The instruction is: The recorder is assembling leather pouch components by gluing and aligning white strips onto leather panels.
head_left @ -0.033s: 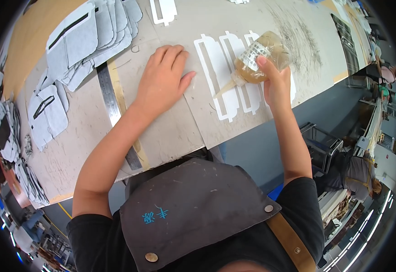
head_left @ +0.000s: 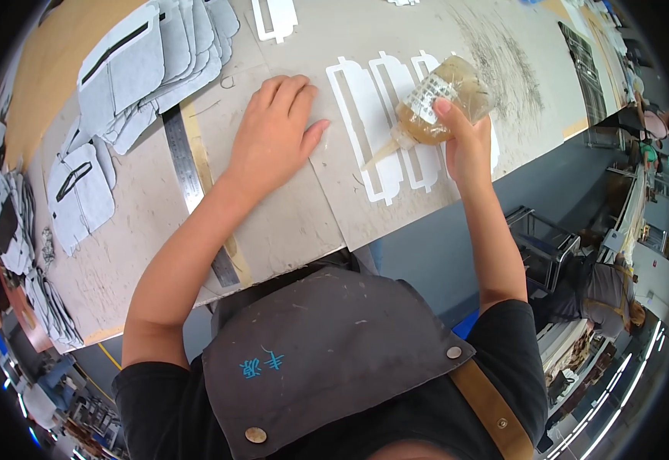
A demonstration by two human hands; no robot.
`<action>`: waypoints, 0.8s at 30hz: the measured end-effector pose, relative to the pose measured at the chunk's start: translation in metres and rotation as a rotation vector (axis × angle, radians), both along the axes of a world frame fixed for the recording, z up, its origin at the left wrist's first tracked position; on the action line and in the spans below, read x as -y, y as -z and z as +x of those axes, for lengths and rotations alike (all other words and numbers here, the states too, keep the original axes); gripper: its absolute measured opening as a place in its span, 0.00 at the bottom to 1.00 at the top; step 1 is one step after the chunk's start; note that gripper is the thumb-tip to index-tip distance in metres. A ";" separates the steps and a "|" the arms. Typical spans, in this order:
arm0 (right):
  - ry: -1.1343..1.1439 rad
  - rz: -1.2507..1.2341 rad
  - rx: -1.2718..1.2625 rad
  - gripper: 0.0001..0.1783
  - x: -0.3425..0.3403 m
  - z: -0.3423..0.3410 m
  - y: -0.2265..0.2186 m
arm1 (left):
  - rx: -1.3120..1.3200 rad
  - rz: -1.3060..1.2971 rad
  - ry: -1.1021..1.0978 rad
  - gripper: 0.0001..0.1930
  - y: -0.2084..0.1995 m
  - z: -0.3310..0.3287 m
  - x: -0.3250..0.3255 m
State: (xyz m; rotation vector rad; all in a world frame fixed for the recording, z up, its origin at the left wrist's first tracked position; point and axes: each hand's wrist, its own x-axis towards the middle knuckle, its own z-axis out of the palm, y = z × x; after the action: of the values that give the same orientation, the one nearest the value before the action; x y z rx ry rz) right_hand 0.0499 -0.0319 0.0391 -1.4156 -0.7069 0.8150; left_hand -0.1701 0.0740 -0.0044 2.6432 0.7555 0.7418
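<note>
Right hand (head_left: 468, 146) grasps clear squeeze bottle of amber glue (head_left: 438, 103), tilted nozzle-down onto white slotted cut-out strips (head_left: 365, 115), seemingly to lay glue | left hand (head_left: 273, 134) released, palm flat, steadying grey work board (head_left: 304, 222) | steel ruler (head_left: 192, 184), grey fabric panels (head_left: 150, 65) lie left.

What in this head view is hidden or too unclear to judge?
- Glue bottle nozzle tip: too small to tell whether it touches the white cutouts.
- Right hand: its palm faces away, behind the bottle.
- Steel ruler: the middle is covered by the left forearm.
- Under the left hand: whatever it presses on the table is covered.
- Grey fabric pieces: lower layers are hidden by the stack.
</note>
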 end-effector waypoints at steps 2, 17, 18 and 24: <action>-0.037 -0.020 -0.008 0.28 0.012 0.002 0.000 | -0.013 0.011 -0.007 0.21 0.000 0.000 0.000; 0.004 -0.011 0.107 0.27 0.046 0.008 0.002 | -0.037 0.027 -0.007 0.20 -0.001 -0.001 0.001; 0.005 -0.012 0.107 0.27 0.046 0.009 0.001 | -0.037 0.026 -0.006 0.20 -0.001 -0.001 0.001; -0.021 0.008 0.080 0.28 0.045 0.015 -0.003 | -0.048 0.023 -0.007 0.20 -0.001 0.000 0.000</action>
State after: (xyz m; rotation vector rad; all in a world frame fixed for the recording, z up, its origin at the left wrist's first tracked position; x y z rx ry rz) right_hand 0.0653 -0.0773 0.0421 -1.4419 -0.7861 0.7745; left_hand -0.1705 0.0744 -0.0030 2.6893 0.7735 0.6953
